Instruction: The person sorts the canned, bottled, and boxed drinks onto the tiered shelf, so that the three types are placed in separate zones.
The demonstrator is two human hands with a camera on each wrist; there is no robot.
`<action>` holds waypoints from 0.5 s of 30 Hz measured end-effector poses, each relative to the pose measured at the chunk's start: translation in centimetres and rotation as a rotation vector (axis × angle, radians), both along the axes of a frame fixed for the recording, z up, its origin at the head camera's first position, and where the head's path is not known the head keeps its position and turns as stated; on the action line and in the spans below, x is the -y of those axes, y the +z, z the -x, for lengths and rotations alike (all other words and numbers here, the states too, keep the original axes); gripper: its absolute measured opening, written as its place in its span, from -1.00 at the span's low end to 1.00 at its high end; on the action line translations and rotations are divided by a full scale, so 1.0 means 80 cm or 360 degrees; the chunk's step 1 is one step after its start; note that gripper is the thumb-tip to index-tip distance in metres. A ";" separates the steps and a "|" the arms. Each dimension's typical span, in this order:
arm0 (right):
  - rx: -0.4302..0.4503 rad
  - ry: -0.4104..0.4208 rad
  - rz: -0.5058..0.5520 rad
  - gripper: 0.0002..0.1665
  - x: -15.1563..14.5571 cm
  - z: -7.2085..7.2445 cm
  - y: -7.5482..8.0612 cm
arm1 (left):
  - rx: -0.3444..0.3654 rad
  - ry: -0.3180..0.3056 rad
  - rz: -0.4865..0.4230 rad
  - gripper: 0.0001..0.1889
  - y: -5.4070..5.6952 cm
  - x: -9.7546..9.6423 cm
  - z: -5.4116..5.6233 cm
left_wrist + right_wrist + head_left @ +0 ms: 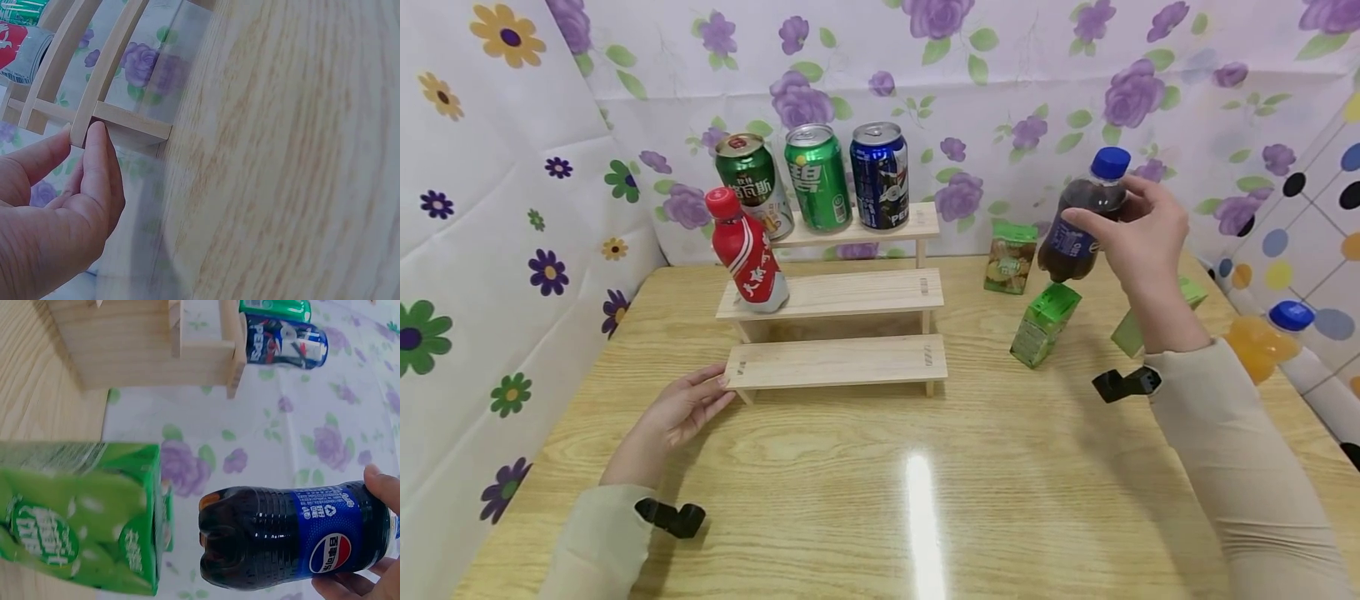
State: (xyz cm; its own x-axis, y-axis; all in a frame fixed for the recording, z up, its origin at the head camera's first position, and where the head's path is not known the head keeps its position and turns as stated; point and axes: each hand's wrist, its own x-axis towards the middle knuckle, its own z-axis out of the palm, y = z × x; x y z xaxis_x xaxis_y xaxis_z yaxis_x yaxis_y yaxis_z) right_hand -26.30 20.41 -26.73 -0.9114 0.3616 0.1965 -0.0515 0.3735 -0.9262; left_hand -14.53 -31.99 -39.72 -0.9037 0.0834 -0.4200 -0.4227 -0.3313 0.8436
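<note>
My right hand [1150, 237] grips a small cola bottle [1072, 243] with a blue cap and blue label. The bottle is raised over the right side of the table; its base is close above a green juice carton [1045, 325] in the head view. At the lower left of a three-step wooden rack [842, 363], the thumb and fingers of my left hand [685, 408] pinch the end of the lowest board. On the middle step stands a red-wrapped bottle [751, 254]. Along the top step are a dark green can [752, 179], a green can [817, 179] and a blue Pepsi can [880, 177].
A brown-and-green carton [1010, 260] stands near the flowered back cloth [1030, 67]. Another green carton [1129, 333] is partly hidden behind my right wrist. An orange drink bottle [1255, 343] with a blue cap lies beyond my right sleeve, near the table's right edge.
</note>
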 end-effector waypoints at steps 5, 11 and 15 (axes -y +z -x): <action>0.0004 0.0065 0.0010 -0.10 0.011 -0.006 0.005 | -0.0006 -0.0006 0.0001 -0.32 0.000 0.000 0.000; -0.0012 0.0133 -0.0020 -0.17 0.029 -0.015 0.009 | -0.0012 -0.0008 0.0008 -0.35 0.000 0.000 0.002; -0.0034 0.0185 -0.0011 -0.23 0.040 -0.019 0.010 | -0.0013 -0.0013 0.0019 -0.38 0.000 0.000 0.002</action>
